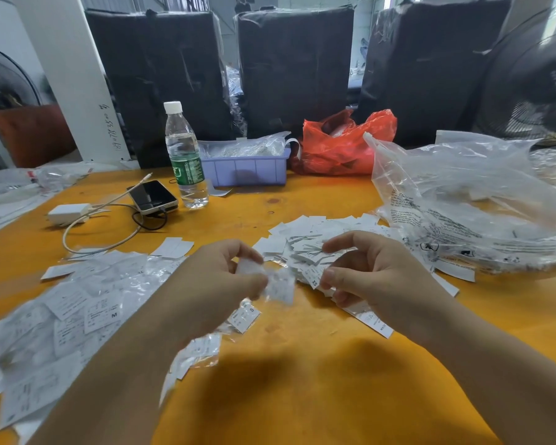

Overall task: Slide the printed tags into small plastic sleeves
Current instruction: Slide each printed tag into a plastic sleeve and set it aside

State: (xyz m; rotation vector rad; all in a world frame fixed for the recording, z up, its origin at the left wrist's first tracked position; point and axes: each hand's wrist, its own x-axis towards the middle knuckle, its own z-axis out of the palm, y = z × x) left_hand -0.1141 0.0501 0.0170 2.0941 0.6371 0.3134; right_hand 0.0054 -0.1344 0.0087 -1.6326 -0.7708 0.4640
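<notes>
My left hand (220,277) pinches a small clear plastic sleeve (278,285) with a white tag in it; both are blurred. My right hand (373,268) hovers just right of it with thumb and fingers curled, pinching a white tag marked XS (313,277). Behind my right hand lies a heap of loose printed tags (312,236) on the orange table (302,364). A spread of sleeved tags (77,309) covers the table at the left, under my left forearm.
Large crumpled clear bags (469,203) lie at the right. A water bottle (185,155), a phone (153,196) with cable and a white charger (68,213) sit at the back left. A purple bin (247,170) and a red bag (341,146) stand behind.
</notes>
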